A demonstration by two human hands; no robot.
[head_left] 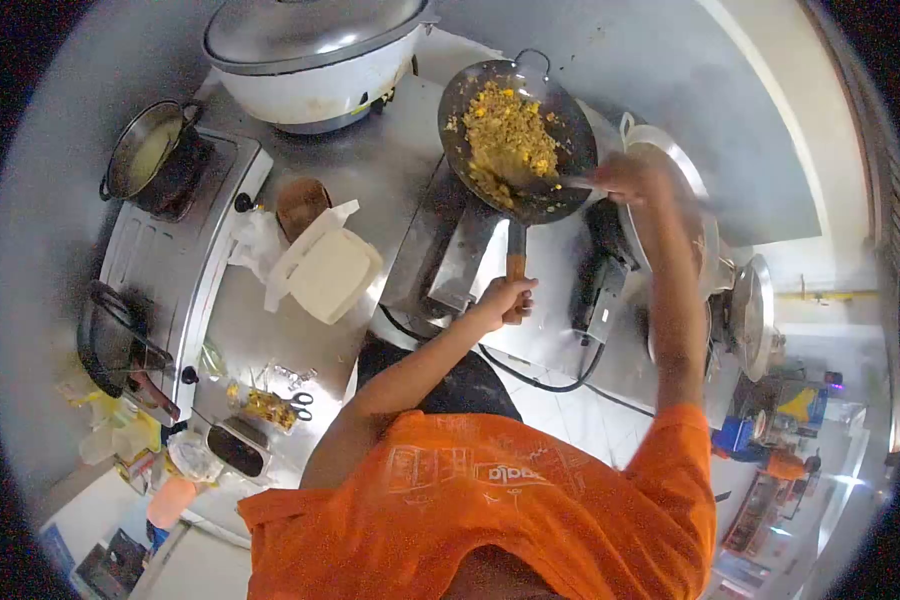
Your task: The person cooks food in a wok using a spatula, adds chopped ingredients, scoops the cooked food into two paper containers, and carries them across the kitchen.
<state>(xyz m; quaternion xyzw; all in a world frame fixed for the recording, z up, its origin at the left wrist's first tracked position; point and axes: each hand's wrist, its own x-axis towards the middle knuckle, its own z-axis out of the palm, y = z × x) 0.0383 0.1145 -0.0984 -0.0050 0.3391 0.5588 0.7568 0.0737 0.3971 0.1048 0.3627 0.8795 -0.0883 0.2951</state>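
Observation:
A dark wok (454, 135) holds chopped yellow and brown food (505, 125), which looks like fried rice or scrambled egg. My left hand (507, 302) is closed round the wok's wooden handle (516, 262), and the wok is tilted over the stove. From the right, my right hand (632, 180) grips a metal cooking utensil (576, 183) whose far end reaches into the food. Motion blurs that hand and the utensil, so its head, spatula or ladle, cannot be made out.
A large lidded white pot (315, 85) stands at the back. On the left, a two-burner stove (160, 260) carries a pot (142, 160). An open foam box (332, 275) and scissors (301, 406) lie on the steel counter. Several large lids and pans (675, 160) stand right; a person (770, 460) is in the distance.

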